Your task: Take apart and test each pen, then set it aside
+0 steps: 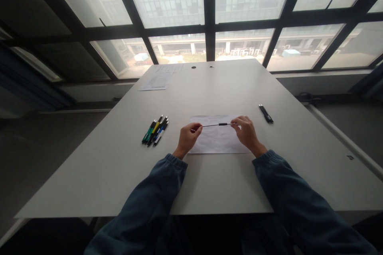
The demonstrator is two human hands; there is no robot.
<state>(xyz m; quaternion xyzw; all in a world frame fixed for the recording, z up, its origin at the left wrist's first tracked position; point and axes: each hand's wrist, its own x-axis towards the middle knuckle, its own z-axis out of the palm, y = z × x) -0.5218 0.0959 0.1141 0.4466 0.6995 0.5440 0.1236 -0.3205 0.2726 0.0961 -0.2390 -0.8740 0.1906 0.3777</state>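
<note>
My left hand (188, 138) pinches the end of a thin dark pen refill (210, 125) over a white sheet of paper (218, 143). In the fingertips of my right hand (247, 132) is a pen barrel (223, 124) with a black grip and a pale body. Refill and barrel lie along one line, the refill's right end meeting the barrel's left end; whether it sits inside is too small to tell. Left of the sheet lies a bunch of several pens (154, 130) in green, yellow, blue, white and black.
One or more black pens (265, 114) lie to the right of the sheet. Printed papers (155, 80) rest at the table's far left. The white table (98, 183) reaches toward large windows, with two dark round spots (193, 67) near its far edge.
</note>
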